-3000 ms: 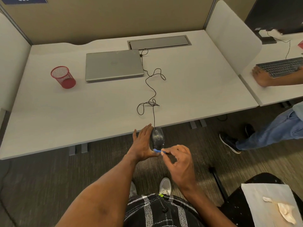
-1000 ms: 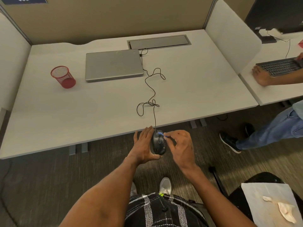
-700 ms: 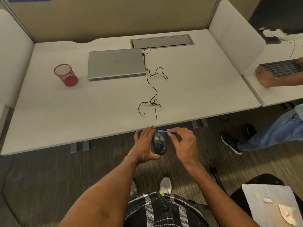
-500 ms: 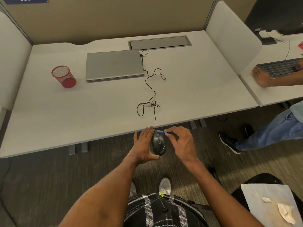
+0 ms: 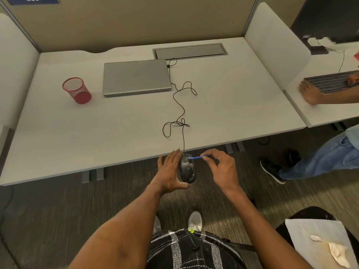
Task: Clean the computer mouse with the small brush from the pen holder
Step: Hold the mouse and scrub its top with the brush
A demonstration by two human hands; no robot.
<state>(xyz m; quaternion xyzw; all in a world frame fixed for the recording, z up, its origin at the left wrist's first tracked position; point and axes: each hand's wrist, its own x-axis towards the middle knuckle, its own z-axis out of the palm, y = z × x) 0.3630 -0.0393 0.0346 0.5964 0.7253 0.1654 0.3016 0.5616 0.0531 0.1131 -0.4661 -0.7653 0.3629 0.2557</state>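
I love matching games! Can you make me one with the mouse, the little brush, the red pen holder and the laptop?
Things:
1 mouse
2 brush
3 pen holder
4 laptop

Where or how:
A closed, flat on the desk
B pinched in the right hand
C red, standing left of the laptop
D held in the left hand

Pairs: 1-D, 2-B, 3-C, 4-A
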